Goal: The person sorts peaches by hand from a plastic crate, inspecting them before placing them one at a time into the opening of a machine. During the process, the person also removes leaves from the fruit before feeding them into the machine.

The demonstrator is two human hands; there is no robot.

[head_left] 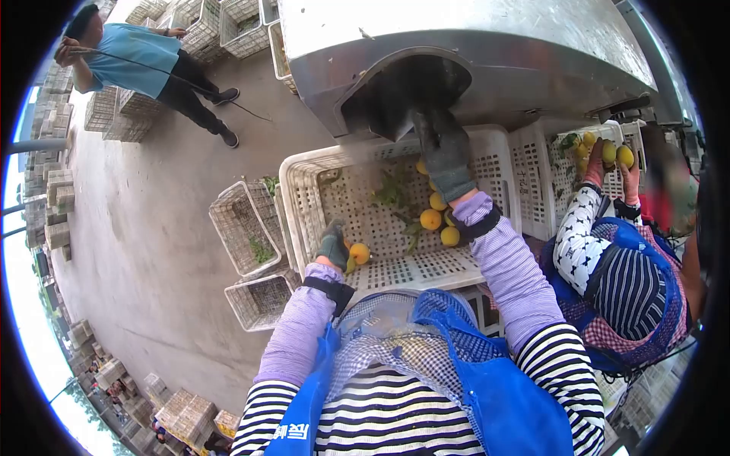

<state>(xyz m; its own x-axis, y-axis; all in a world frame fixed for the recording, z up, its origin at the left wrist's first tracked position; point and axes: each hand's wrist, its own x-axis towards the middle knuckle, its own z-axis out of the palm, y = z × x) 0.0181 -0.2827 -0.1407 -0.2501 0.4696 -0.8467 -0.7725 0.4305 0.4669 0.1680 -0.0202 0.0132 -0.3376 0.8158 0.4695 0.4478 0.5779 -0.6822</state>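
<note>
My left hand point(332, 245), in a dark grey glove, is at the left side of a white plastic crate point(304, 171). Its fingers look curled around a small bunch of oranges point(359, 253) at the palm, though the glove partly hides the grip. My right hand point(445, 152), gloved as well, reaches over the crate's far side to the dark opening point(414, 83) of a metal machine. Its fingertips blur into the shadow there. Below that wrist, several yellow-orange oranges point(431, 220) and green leaves point(391, 190) lie on the crate's perforated floor.
At the right, a co-worker's hands point(597, 163) hold yellow fruit over another white crate point(559, 163). Smaller crates point(239, 228) stand on the floor to the left. A person in a blue shirt point(133, 57) stands farther off, holding a thin cord, near stacked crates point(125, 114).
</note>
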